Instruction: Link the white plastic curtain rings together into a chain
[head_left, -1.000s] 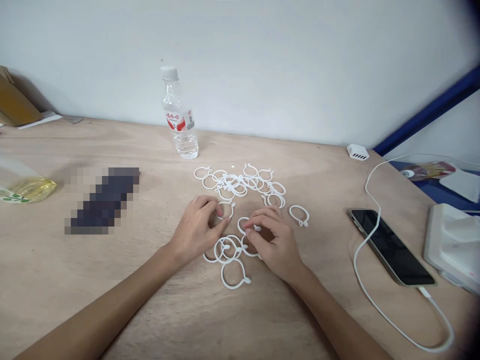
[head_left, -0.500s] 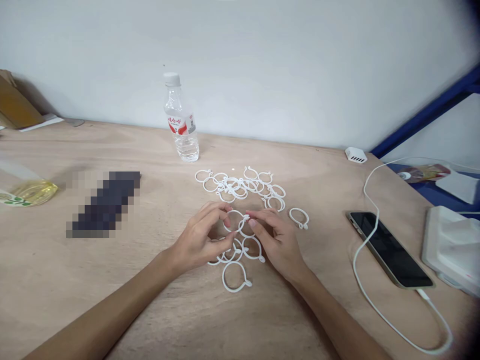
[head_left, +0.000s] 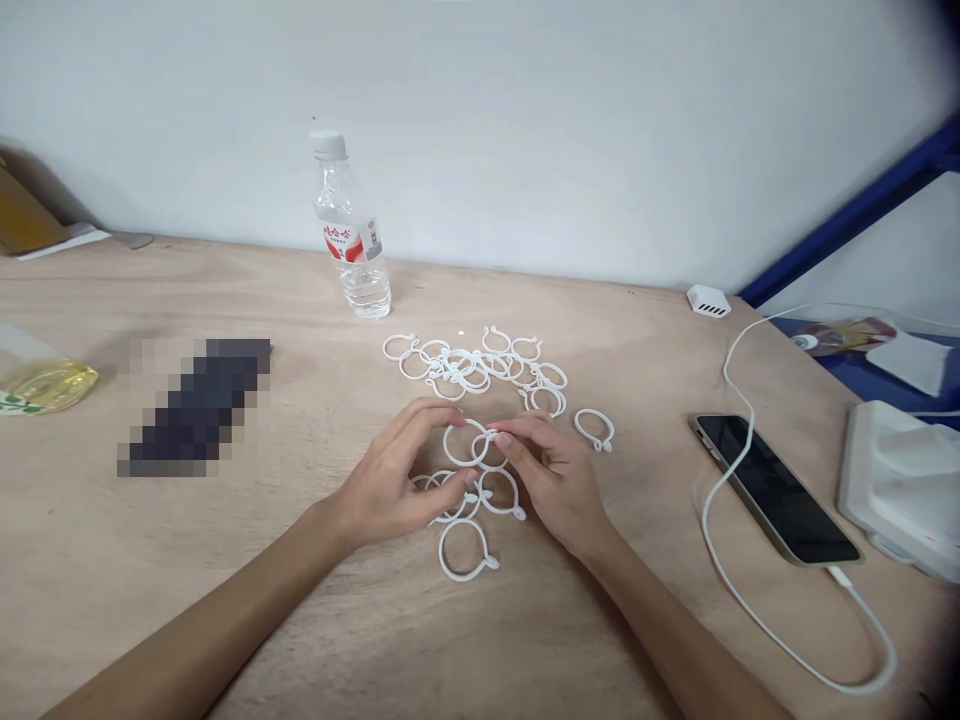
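Note:
My right hand (head_left: 553, 470) pinches a thin white plastic curtain ring (head_left: 445, 442) by its small eyelet, between thumb and index finger. Around the left side of that ring, my left hand (head_left: 405, 470) is open, thumb and fingers spread apart. Its index fingertip is close to the ring's top; whether it touches I cannot tell. Behind the held ring is another curtain ring, partly overlapped. Under and beside my left thumb lie several more, partly covered, with a single near ring (head_left: 440, 550) closest to me. A loose pile of curtain rings (head_left: 472, 372) lies beyond my hands.
A water bottle (head_left: 352, 240) stands at the back by the wall. To the right are a phone (head_left: 780, 490) on a white charging cable (head_left: 709, 545) and a white power strip (head_left: 892, 480). One ring (head_left: 613, 430) lies apart. A blurred-out dark object (head_left: 199, 405) lies left.
My left thumb has moved down, away from the held ring, and the gap between thumb and index finger is wider. My right hand keeps its pinch. The view has shifted slightly.

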